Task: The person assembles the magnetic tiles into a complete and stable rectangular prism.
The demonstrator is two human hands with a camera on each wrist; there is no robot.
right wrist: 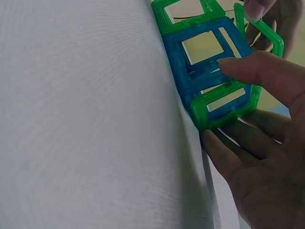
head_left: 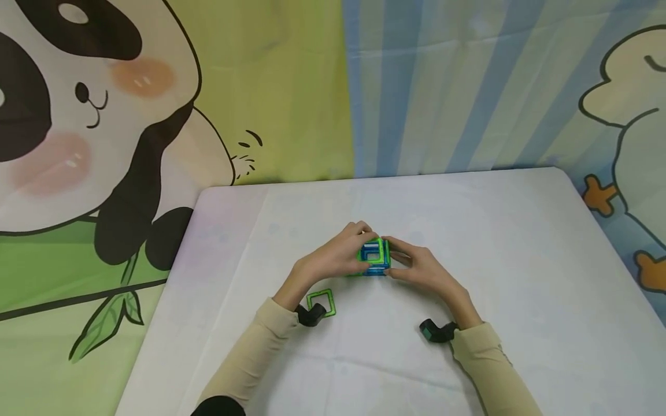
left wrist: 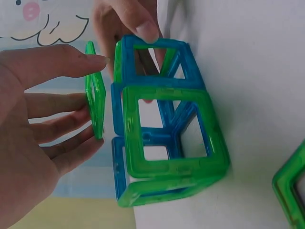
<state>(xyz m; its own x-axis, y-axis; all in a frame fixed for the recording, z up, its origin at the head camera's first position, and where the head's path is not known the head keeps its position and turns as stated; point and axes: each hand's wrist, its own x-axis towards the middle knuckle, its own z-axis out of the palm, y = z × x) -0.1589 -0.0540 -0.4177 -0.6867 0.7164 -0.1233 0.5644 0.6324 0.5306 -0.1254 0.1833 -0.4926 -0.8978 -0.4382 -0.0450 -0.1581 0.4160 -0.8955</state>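
A block-like structure of blue and green square magnetic tiles (left wrist: 178, 169) stands on the table, its frames see-through in the middle. My left hand (head_left: 335, 254) pinches one green square magnetic tile (left wrist: 98, 107) between thumb and fingertips. In the left wrist view that tile is on edge, a narrow gap from the structure's blue side. My right hand (head_left: 421, 267) grips the structure's other end, thumb on a blue tile (right wrist: 174, 59) and fingers around the far side in the right wrist view.
A loose green square tile (head_left: 333, 306) lies on the white table (head_left: 499, 242), by the left wrist and partly behind its black camera (head_left: 311, 316). Another black camera (head_left: 438, 331) sits at the right wrist. A cartoon-printed curtain (head_left: 291, 92) hangs behind the table's far edge.
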